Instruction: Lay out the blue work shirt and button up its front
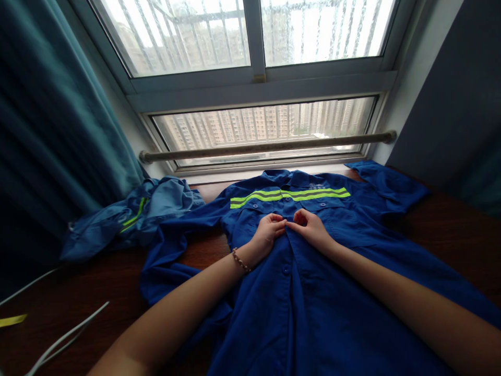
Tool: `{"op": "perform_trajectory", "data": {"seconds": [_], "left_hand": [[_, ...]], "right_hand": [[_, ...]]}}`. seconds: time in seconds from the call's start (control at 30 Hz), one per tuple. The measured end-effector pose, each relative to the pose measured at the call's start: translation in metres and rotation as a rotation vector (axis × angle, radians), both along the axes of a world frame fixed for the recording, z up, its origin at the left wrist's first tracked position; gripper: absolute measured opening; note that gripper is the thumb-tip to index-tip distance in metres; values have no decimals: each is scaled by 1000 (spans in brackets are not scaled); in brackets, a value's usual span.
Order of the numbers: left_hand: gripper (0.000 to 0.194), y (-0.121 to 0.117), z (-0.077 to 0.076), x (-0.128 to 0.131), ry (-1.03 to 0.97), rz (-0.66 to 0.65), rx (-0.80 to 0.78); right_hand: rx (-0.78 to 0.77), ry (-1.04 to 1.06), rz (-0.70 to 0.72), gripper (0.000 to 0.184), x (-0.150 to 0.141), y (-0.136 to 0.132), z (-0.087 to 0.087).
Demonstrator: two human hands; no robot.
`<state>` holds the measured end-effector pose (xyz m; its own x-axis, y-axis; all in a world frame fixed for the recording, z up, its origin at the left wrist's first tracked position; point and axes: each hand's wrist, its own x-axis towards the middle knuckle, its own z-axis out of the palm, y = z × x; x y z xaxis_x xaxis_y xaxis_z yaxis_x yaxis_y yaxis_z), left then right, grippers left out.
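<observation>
A dark blue work shirt [313, 292] with a neon yellow-green reflective stripe [289, 195] across the chest lies face up on a dark wooden surface [78, 297], collar toward the window. My left hand [269, 231], a beaded bracelet on its wrist, pinches the shirt's front placket just below the stripe. My right hand [310, 225] pinches the same placket right beside it, fingertips of both hands almost touching. Buttons run down the placket toward me.
A lighter blue garment [136, 216] with a reflective stripe lies crumpled at the left by a teal curtain [55, 130]. A window with a metal rail [266, 146] runs along the back. White cables [66, 337] and a yellow tag [11, 319] lie at lower left.
</observation>
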<state>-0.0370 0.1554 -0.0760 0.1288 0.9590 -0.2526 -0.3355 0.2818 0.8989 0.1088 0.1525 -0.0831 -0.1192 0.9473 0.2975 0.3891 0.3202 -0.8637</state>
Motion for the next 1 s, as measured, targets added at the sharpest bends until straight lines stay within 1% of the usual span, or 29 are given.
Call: {"op": "perform_trajectory", "data": {"seconds": [0.1,0.2,0.27,0.33,0.4,0.47,0.5,0.57,0.63,0.7,0.77,0.87,0.93,1.0], "left_hand": [[32,2,-3,0,17,-34,48],[38,5,-8,-1,40,-88,136],[40,7,-10,-3,51,-127,208],[39,9,-13,-4,82,-160,270],[36,11,-16,-5,158,-178,325],[33,15,-18,-5,273,-179,399],[30,17,-19,-5,332,-177,445],[26,25,-20,-6,434,-169,537],[23,36,-20,-7,517,-149,605],[22,50,-20,-9,594,-126,650],[22,64,-17,-10,670,-117,677],[19,79,-6,-8,875,-117,675],[20,79,6,-5,1005,-110,651],[22,67,17,-3,1080,-104,661]], "right_hand": [[-48,72,16,29,0,3,-3],[-152,132,65,31,2,9,-5],[-239,142,95,31,5,13,-5],[-291,107,88,29,7,17,-1],[-256,12,31,26,8,17,7],[-156,-112,-25,23,6,9,17],[-101,-173,-28,21,4,3,23],[-19,-308,11,17,-2,-15,31],[24,-504,38,9,-9,-34,34],[47,-712,0,12,-15,-47,32],[39,-842,-67,19,-17,-52,28],[-4,-875,-154,22,-17,-46,20],[0,-844,-188,18,-15,-39,15],[54,-792,-181,13,-10,-35,9]]}}
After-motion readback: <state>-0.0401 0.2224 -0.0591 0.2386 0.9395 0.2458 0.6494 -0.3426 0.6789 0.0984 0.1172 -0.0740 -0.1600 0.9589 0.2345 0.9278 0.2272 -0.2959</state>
